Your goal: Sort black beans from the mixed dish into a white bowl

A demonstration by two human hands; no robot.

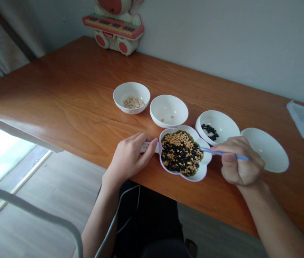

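While the left hand point(130, 156) clasps the flower-shaped dish point(203, 172) by its rim, the right hand point(239, 161), fingers clamped on blue tweezers point(222, 153), points them leftward into the mixed beans point(181, 152) just beside it.

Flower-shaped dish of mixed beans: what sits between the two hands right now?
In the head view, only the flower-shaped dish lies between the left hand and the right hand, whose blue tweezers reach over the dish's right edge.
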